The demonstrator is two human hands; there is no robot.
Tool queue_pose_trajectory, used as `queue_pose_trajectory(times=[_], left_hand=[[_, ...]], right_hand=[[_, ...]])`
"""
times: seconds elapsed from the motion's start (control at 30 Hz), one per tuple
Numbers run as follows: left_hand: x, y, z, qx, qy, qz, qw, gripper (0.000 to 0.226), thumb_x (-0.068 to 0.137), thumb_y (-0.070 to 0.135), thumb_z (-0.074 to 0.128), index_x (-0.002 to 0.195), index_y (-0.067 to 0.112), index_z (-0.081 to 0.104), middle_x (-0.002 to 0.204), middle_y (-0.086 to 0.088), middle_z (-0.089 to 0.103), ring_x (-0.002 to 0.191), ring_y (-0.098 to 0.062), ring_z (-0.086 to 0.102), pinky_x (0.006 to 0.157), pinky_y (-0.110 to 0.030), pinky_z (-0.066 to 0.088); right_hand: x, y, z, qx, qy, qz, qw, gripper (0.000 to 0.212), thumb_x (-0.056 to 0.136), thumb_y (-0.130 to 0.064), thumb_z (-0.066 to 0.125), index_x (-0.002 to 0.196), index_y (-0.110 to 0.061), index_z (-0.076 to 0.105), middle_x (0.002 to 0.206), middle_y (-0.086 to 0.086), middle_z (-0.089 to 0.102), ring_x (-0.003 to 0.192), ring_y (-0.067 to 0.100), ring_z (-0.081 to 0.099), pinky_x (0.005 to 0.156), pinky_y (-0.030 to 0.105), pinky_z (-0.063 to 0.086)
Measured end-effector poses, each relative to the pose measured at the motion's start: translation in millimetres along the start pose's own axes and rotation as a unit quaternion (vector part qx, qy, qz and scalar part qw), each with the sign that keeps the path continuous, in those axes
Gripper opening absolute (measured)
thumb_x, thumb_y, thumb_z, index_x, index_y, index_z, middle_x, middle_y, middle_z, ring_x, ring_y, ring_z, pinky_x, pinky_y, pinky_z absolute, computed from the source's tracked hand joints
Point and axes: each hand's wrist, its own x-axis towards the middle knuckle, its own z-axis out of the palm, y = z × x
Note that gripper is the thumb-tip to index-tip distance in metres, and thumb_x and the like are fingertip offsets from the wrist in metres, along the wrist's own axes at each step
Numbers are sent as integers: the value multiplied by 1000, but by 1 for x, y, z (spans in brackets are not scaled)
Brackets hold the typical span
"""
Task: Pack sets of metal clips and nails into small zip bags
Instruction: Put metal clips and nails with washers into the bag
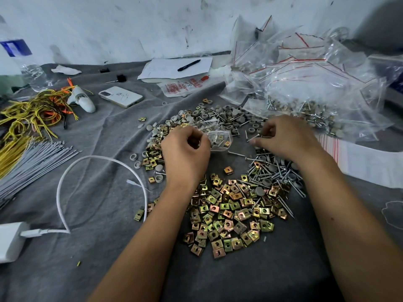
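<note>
My left hand (pixel 185 151) pinches a small clear zip bag (pixel 219 140) that holds a few brass-coloured metal clips. To its right, my right hand (pixel 283 138) has curled fingers pinching thin nails over the cloth. A big heap of square metal clips (pixel 231 212) lies in front of me between my forearms. Loose nails and grey round caps (pixel 274 173) are piled under my right wrist. More caps and clips (pixel 202 118) spread behind the hands.
A mound of packed and empty zip bags (pixel 309 83) rises at back right. A phone (pixel 121 96), paper with a pen (pixel 188 65), yellow and orange wires (pixel 32 114), grey cable ties (pixel 37 162), a white cable (pixel 98 171) and a charger (pixel 11 240) lie on the grey cloth.
</note>
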Motion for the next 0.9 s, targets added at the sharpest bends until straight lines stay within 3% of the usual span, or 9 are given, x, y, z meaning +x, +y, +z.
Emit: queue_pose_trajectory(times=[0.1, 0.23, 0.4, 0.57, 0.73, 0.9], left_hand=[[0, 0, 0, -1, 1, 2, 1000, 17, 89, 16, 72, 72, 18, 70, 69, 7, 65, 63, -7, 61, 58, -24, 49], [0, -1, 1, -1, 1, 0, 1000, 19, 89, 16, 73, 71, 21, 69, 70, 7, 65, 63, -7, 61, 58, -22, 48], [0, 0, 0, -1, 3, 2, 1000, 18, 88, 15, 72, 71, 20, 69, 69, 7, 65, 64, -8, 61, 58, -25, 49], [0, 1, 0, -1, 6, 1, 1000, 17, 88, 14, 72, 71, 18, 70, 69, 6, 65, 63, -8, 61, 58, -29, 51], [0, 0, 0, 1, 4, 7, 1000, 15, 88, 16, 73, 73, 15, 71, 69, 4, 65, 65, -12, 62, 61, -36, 52], [0, 0, 0, 1, 5, 10, 1000, 14, 88, 16, 72, 74, 14, 72, 70, 4, 65, 66, -13, 62, 62, -39, 53]], right_hand=[[2, -2, 2, -12, -42, 5, 999, 23, 82, -44, 83, 80, -25, 70, 85, -4, 69, 76, 12, 61, 75, 33, 51], [2, -5, 7, -7, -42, -18, 999, 20, 83, -31, 84, 74, -25, 67, 76, -8, 66, 70, 5, 59, 66, 30, 46], [1, -4, 7, 44, -17, -61, 997, 20, 82, -22, 85, 90, -24, 66, 85, -9, 67, 78, 10, 64, 76, 37, 57], [-3, -23, 5, 243, 65, -145, 957, 20, 84, -20, 83, 97, -21, 68, 86, -8, 70, 78, 5, 68, 69, 16, 55], [-12, -45, 14, 364, 41, -213, 906, 19, 85, -16, 82, 97, -18, 67, 88, -5, 72, 79, 15, 74, 69, 26, 59], [-13, -49, 20, 303, 31, -243, 921, 19, 82, -19, 86, 94, -20, 71, 89, -10, 72, 83, 11, 73, 72, 38, 63]])
